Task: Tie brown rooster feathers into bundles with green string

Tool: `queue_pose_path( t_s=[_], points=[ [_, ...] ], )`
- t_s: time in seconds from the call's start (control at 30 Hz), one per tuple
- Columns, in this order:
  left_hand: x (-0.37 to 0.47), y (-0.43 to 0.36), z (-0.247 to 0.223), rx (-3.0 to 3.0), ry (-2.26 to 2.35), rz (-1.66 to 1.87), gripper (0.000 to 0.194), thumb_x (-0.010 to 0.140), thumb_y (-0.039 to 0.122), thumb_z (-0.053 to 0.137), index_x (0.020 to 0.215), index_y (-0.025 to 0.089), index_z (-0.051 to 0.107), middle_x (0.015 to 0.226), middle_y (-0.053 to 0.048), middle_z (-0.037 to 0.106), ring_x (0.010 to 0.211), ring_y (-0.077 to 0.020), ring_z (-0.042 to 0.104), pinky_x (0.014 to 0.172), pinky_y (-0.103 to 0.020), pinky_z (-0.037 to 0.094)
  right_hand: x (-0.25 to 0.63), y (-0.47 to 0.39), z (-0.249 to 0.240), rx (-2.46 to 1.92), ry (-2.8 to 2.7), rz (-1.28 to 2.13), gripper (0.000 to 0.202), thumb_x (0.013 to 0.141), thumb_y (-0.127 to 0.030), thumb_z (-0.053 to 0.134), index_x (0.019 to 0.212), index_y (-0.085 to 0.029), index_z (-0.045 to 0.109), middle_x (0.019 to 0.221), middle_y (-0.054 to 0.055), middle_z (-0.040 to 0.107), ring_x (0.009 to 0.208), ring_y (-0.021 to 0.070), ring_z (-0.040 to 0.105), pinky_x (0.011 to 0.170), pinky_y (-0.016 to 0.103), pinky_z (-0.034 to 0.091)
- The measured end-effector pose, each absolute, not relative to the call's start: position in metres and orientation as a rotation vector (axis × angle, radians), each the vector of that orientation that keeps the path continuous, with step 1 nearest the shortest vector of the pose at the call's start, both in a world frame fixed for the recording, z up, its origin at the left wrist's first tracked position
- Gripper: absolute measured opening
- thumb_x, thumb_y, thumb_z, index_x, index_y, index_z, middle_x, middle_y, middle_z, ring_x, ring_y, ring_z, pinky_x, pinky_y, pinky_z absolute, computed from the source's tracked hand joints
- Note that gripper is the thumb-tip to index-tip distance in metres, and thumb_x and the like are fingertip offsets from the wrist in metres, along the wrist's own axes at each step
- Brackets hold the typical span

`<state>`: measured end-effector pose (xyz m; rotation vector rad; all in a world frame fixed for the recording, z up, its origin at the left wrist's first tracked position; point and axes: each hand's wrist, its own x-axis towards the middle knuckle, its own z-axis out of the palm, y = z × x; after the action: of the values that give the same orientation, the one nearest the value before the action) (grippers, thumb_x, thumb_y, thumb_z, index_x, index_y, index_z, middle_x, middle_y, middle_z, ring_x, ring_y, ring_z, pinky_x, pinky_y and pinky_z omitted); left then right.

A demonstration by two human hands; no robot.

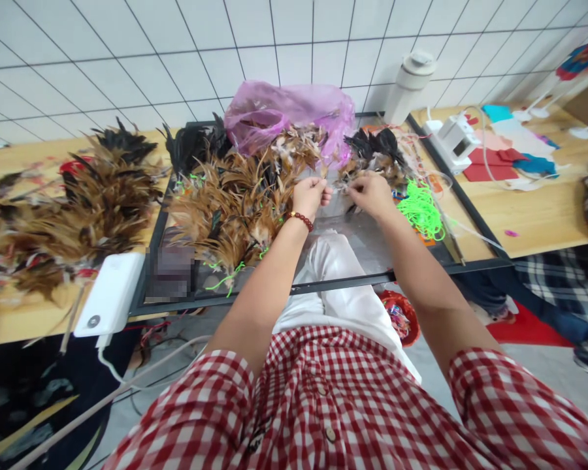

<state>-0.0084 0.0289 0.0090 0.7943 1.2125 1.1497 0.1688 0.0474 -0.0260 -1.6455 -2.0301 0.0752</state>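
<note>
While a small feather [324, 171] is pinched by the left hand [310, 197] near centre frame, long axis pointing up-frame, the right hand [374, 194] is held farther right, fingers curled, whether clamped cannot be told.

Rear boundary: white tiled wall [294, 32] with thin dark grout lines [313, 19], directly behind the far edge of the wooden table [553, 219]. Tabletop: light finish, visible grain, spanning left and right sides. Below the near edge: pale grey floor [543, 372], red mat-like surface [524, 329] at right. Lighting: bright, diffuse.
</note>
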Motion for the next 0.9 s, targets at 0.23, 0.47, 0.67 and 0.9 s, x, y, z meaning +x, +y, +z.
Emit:
queue_pose_path(
  t_s=[0.23, 0.47, 0.67, 0.9],
  points=[
    [-0.007, 0.030, 0.009, 0.761, 1.202, 1.142, 0.023, 0.100, 0.011, 0.056, 0.077, 0.016, 0.055, 0.062, 0.002, 0.066, 0.051, -0.0061, 0.058, 0.062, -0.020, 0.050, 0.168, 0.036, -0.008, -1.519, -2.150, -0.103, 0.031, 0.096, -0.025, 0.047, 0.107, -0.019, 0.076, 0.102, 0.015, 0.076, 0.103, 0.0323, 0.063, 0.091, 0.046, 0.042],
    [-0.005, 0.026, 0.006, 0.781, 1.186, 1.065, 0.022, 0.098, 0.012, 0.060, 0.076, 0.015, 0.059, 0.065, 0.000, 0.068, 0.057, -0.0075, 0.065, 0.065, -0.020, 0.054, 0.162, 0.032, -0.006, -1.442, -2.273, -0.143, 0.036, 0.102, -0.036, 0.043, 0.108, -0.024, 0.076, 0.102, 0.013, 0.070, 0.106, 0.0332, 0.057, 0.098, 0.055, 0.038],
    [-0.004, 0.020, 0.008, 0.763, 1.137, 1.021, 0.024, 0.097, 0.012, 0.062, 0.072, 0.014, 0.061, 0.067, -0.005, 0.071, 0.058, -0.0124, 0.069, 0.065, -0.026, 0.055, 0.157, 0.030, -0.005, -1.377, -2.318, -0.155, 0.036, 0.103, -0.037, 0.044, 0.107, -0.027, 0.078, 0.096, 0.013, 0.067, 0.105, 0.0316, 0.054, 0.097, 0.054, 0.037],
    [-0.004, 0.020, 0.008, 0.791, 1.111, 0.949, 0.027, 0.094, 0.006, 0.066, 0.068, 0.011, 0.063, 0.054, 0.000, 0.064, 0.045, -0.0058, 0.057, 0.055, -0.019, 0.047, 0.154, 0.032, -0.010, -1.324, -2.331, -0.292, 0.036, 0.104, -0.036, 0.046, 0.096, -0.024, 0.078, 0.096, 0.011, 0.069, 0.098, 0.0271, 0.053, 0.092, 0.049, 0.038]
  ],
)
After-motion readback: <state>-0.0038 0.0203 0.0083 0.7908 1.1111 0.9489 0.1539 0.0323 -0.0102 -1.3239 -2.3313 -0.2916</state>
